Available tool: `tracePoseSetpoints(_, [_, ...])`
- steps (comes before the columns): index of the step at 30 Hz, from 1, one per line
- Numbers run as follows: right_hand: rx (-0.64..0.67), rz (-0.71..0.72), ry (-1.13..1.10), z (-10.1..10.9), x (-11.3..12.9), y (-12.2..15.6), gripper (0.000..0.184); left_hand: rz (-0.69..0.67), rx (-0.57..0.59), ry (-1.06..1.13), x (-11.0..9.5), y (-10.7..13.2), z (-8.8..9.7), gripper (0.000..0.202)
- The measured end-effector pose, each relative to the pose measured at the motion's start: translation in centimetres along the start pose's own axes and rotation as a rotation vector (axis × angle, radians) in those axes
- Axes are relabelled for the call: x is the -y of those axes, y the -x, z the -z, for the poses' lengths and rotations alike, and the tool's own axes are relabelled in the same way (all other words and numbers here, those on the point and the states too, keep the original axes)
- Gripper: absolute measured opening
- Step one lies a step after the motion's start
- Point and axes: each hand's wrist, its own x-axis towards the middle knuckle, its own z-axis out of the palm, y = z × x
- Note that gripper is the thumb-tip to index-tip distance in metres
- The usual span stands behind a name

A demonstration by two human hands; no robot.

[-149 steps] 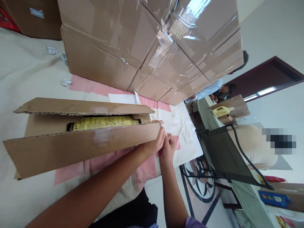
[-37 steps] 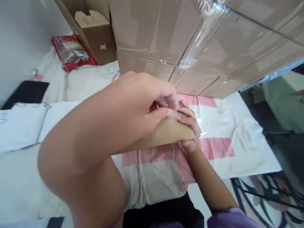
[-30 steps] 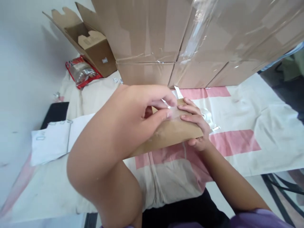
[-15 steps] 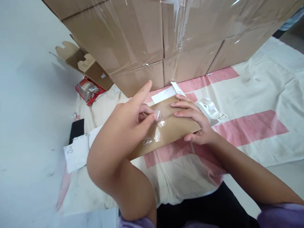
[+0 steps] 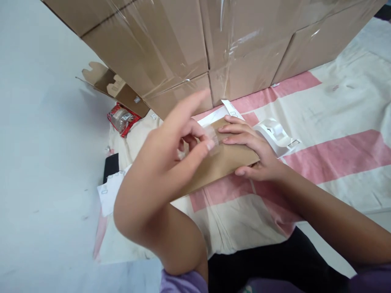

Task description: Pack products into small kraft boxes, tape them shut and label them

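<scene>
A flat brown cardboard package (image 5: pixel 222 160) lies in front of me, tilted a little. My left hand (image 5: pixel 177 150) is over its left part, with thumb and fingers pinched on a piece of clear tape (image 5: pixel 215 140). The tape is smeared by motion, and the left index finger points away from me. My right hand (image 5: pixel 253 146) grips the package at its right end, fingers spread on top and thumb at the near edge. Close beyond the right hand stands a white tape dispenser (image 5: pixel 275 136).
Large taped cardboard boxes (image 5: pixel 174 53) form a wall ahead. To the left are an open carton (image 5: pixel 122 93), a red packet (image 5: pixel 122 118), a black flat object (image 5: pixel 110 166) and white paper (image 5: pixel 110 193). White paper strips (image 5: pixel 232 109) lie behind the package. Pink-and-white cloth (image 5: pixel 330 122) covers the surface.
My left hand has lifted slightly and moved right with the pinched tape. My right hand stays on the package. The whole view has shifted a little.
</scene>
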Motion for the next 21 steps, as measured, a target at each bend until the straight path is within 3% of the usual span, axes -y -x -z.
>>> tracePoseSetpoints(3, [0.012,0.004,0.014,0.1,-0.1,0.0,0.058,-0.006,0.111,0.001,0.4,-0.6,-0.5,0.061])
tracePoseSetpoints(9, [-0.008,0.036,0.019,-0.1,-0.2,0.1,0.059,0.098,0.140,-0.006,2.1,-1.6,-1.0,0.070])
tracePoseSetpoints(12, [-0.010,0.050,0.023,-0.2,-0.2,0.1,0.059,0.077,0.153,-0.041,2.6,-1.8,-1.0,0.069])
tracePoseSetpoints(18, [-0.012,0.035,0.008,-0.2,-0.3,0.1,0.059,0.010,0.142,-0.113,2.5,-1.8,-0.9,0.062])
tracePoseSetpoints(21, [-0.013,0.043,0.017,-0.2,-0.2,0.1,0.059,-0.049,0.015,-0.037,1.8,-1.3,-0.6,0.061])
